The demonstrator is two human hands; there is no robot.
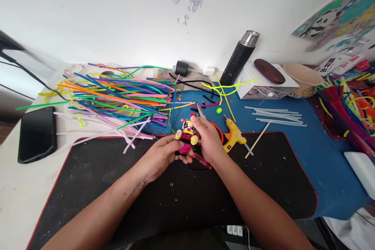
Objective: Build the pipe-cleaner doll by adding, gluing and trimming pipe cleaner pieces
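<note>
Both hands hold a small panda doll (pixel 187 134) with magenta clothes, yellow-edged paws and a colourful headdress, upright above the black desk mat (pixel 187 195). My left hand (pixel 164 151) is closed around its lower left side, with fingers showing beneath it. On the other side, my right hand (pixel 209 136) grips the head and right side, the thumb pressed near the headdress. Partly hidden behind the right hand are scissors (pixel 202 111) with orange handles. A pink-handled tool (pixel 202 161) lies under the hands. A yellow hot glue gun (pixel 234 134) rests just right of them.
Coloured pipe cleaners (pixel 117 97) are heaped at the left behind the mat, near a black phone (pixel 36 134). Glue sticks (pixel 277 116) lie at the right. A black thermos (pixel 238 58) leans beside a white box (pixel 268 86) and a beige bowl (pixel 303 75). More pipe cleaners (pixel 351 101) fill the far right.
</note>
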